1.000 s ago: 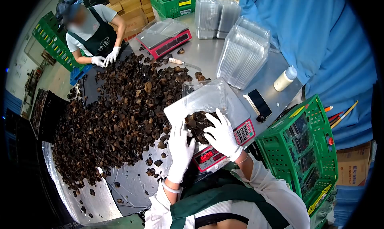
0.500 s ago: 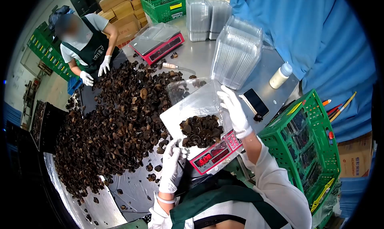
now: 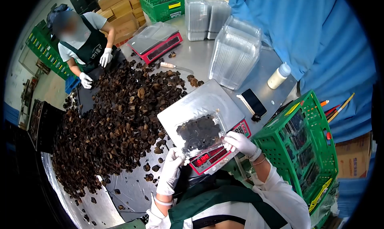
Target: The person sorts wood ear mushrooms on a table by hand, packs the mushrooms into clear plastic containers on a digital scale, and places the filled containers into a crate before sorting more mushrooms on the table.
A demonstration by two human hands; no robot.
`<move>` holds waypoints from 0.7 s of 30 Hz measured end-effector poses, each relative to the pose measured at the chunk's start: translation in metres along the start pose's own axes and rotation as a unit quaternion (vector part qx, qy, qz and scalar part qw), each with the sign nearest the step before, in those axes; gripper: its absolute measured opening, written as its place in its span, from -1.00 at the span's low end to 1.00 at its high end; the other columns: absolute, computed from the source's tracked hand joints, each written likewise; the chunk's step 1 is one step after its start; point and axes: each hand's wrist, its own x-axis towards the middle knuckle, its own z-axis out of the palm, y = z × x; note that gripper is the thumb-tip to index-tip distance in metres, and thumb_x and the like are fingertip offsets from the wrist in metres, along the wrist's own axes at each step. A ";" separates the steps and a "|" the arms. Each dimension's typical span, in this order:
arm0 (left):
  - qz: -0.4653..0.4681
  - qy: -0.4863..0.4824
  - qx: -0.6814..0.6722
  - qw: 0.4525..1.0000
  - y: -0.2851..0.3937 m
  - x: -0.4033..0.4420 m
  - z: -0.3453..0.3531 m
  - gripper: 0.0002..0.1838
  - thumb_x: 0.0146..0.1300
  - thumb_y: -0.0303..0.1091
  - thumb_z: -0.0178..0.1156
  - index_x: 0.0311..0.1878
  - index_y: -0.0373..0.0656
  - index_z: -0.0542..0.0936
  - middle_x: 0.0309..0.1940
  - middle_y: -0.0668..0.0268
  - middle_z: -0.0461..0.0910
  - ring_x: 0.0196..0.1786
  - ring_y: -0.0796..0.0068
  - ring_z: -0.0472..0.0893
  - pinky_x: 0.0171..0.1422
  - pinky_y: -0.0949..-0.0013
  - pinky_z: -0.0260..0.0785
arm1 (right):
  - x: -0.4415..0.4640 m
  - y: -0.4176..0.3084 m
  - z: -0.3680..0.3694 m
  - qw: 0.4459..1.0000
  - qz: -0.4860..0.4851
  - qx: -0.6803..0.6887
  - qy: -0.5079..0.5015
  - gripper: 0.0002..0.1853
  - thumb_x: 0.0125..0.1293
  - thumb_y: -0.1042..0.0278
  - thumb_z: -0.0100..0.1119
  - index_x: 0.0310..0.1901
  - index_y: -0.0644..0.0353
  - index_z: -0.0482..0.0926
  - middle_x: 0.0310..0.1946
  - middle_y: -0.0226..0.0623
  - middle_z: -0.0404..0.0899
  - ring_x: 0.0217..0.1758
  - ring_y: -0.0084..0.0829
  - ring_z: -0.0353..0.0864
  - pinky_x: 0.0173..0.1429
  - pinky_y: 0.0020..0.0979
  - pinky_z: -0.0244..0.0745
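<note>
Scale (image 3: 212, 97) between dark heap (image 3: 116, 125) and phone (image 3: 254, 101)

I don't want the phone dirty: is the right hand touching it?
Apart: the head view shows the scale and tabletop between the right hand and the phone.

1 clear, rectangular plastic box (image 3: 206, 148), lid down, packed with dark-brown, ruffled fungus pieces (image 3: 200, 132), lies roughly flat at the silver, square metal weighing platform's (image 3: 216, 95) front edge!
</note>
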 end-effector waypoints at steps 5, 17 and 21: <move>0.045 -0.039 -0.059 0.997 -0.018 -0.001 -0.007 -0.83 0.25 -0.56 0.12 -0.12 -0.17 0.41 -0.40 0.41 0.50 -0.42 0.59 0.46 -0.27 0.52 0.37 | 0.000 0.012 0.009 0.995 -0.075 0.059 -0.001 -0.85 0.44 0.40 -0.05 -0.26 0.28 0.46 -0.47 -0.40 0.52 -0.48 -0.67 0.45 -0.36 -0.61 0.36; 0.493 0.126 0.531 0.678 0.017 -0.005 0.001 -0.74 0.01 -0.69 0.15 -0.17 -0.28 0.55 -0.21 0.11 0.64 -0.20 0.16 0.62 -0.11 0.31 0.47 | -0.032 -0.011 0.045 0.825 -0.325 -0.418 0.195 -0.37 0.17 0.37 0.11 0.31 0.31 0.29 0.25 0.04 0.33 0.24 -0.05 0.43 0.33 -0.29 0.34; 0.319 0.139 0.404 0.846 0.017 0.001 0.012 -0.75 0.28 -0.50 0.03 -0.02 -0.35 0.57 -0.15 0.22 0.59 -0.07 0.44 0.56 0.03 0.42 0.42 | -0.039 -0.001 0.038 0.836 -0.387 -0.327 0.209 -0.42 0.24 0.42 0.14 0.30 0.37 0.28 0.32 0.08 0.25 0.35 -0.07 0.35 0.37 -0.25 0.32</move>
